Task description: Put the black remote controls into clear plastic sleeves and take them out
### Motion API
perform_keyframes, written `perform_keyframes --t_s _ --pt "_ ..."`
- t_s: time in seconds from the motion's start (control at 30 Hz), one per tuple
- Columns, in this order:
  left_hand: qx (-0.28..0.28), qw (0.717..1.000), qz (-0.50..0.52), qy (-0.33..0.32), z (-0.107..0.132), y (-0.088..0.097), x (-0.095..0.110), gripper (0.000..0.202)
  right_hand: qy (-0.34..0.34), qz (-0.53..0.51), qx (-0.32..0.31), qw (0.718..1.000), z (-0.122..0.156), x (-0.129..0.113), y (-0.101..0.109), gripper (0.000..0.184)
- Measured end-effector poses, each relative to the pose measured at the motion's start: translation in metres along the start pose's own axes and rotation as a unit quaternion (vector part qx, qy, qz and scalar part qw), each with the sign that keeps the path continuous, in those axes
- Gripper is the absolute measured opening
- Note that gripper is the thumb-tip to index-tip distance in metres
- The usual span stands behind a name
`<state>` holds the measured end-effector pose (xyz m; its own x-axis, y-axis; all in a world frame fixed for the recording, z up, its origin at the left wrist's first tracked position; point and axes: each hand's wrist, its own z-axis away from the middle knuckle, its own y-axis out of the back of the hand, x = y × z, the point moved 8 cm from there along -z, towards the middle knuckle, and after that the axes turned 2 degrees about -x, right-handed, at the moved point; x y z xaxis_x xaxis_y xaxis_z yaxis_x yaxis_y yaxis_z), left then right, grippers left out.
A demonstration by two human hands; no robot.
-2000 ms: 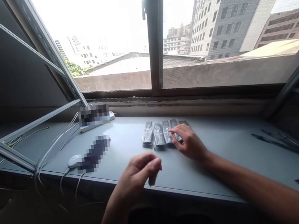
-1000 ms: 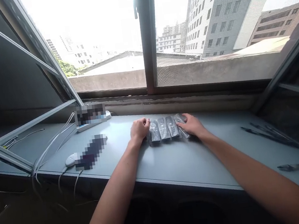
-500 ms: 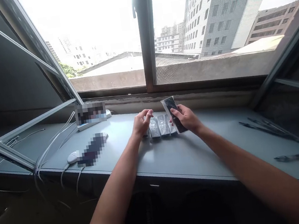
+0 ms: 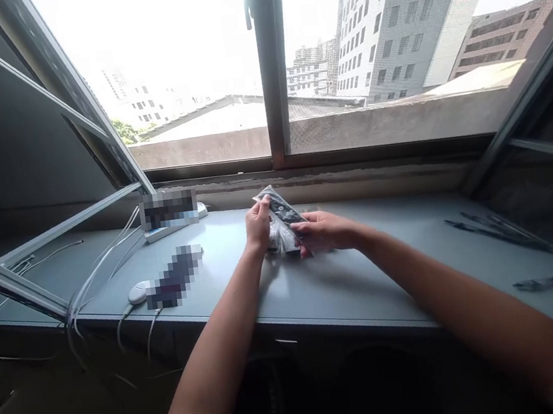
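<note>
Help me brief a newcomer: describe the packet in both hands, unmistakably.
Start at the window, then drop to the pale desk below it. There, the left hand and right hand hold a flat, dark packet in clear wrapping. Unlike the wrapped packets on the desk, it is held up at a slant.

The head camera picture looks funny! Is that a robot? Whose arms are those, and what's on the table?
No robot, just a person. They wear the camera on their head, looking forward and down, so you see their own arms. Their bare left hand and bare right hand both hold a flat, dark, oblong packet in clear plastic. More plastic-wrapped packets lie on the pale blue-grey table, partly hidden. To the left is a round white disc with a white cable; to the right are long, thin, dark things, too blurred to name.
</note>
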<state>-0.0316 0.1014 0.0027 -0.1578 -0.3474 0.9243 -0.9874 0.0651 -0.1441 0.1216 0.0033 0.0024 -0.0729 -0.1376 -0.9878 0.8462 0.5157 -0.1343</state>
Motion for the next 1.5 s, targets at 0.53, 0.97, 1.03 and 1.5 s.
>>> perform_keyframes --t_s 0.53,0.97,1.03,1.5 --pt "-0.065 0.996 0.024 0.046 0.010 -0.010 0.002 0.051 -0.025 -0.092 0.010 0.995 0.016 0.025 0.007 0.036" --pt "-0.092 0.981 0.113 0.130 0.014 -0.015 -0.001 0.064 -0.023 -0.084 -0.008 0.996 0.014 0.036 0.001 0.038" --pt "-0.110 0.977 0.111 0.144 0.016 -0.018 -0.003 0.062 -0.024 -0.086 -0.008 0.996 0.014 0.037 0.001 0.039" --pt "-0.248 0.955 0.094 0.131 0.028 -0.038 0.001 0.057 -0.025 -0.083 0.010 0.996 0.019 0.031 -0.004 0.039"
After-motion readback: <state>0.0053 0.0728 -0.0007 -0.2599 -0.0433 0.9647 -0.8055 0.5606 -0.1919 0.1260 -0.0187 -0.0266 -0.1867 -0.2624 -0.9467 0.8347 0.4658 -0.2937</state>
